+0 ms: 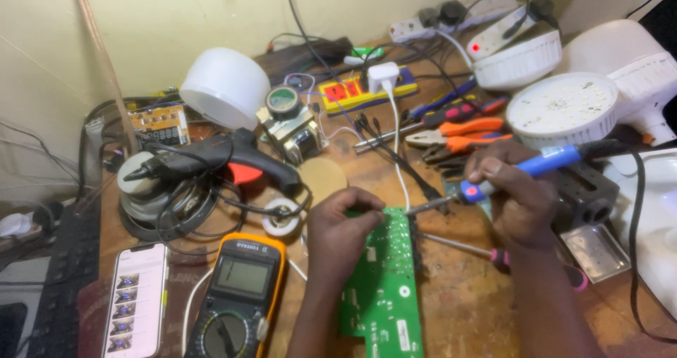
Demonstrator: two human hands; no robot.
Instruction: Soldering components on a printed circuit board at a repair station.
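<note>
Looking down at a cluttered wooden workbench, two bare hands work over a green circuit board that lies flat at the lower centre. The left hand rests on the board's top left corner, fingers curled together and pinched on something at the board's upper edge; what it pinches is too small to make out. The right hand, at about three o'clock from the left one, grips a blue-handled soldering iron like a pen, fingers closed around the handle. The iron's metal tip points toward nine o'clock and meets the board's top edge just beside the left fingertips.

At eight o'clock from the board sits a yellow-cased multimeter, and further toward nine o'clock a smartphone with a lit screen. At ten o'clock a black glue gun rests among tangled black cables. At one o'clock lie orange-handled pliers, and beyond them round white lamp housings. A screwdriver with a pink handle lies just right of the board, under the right wrist.
</note>
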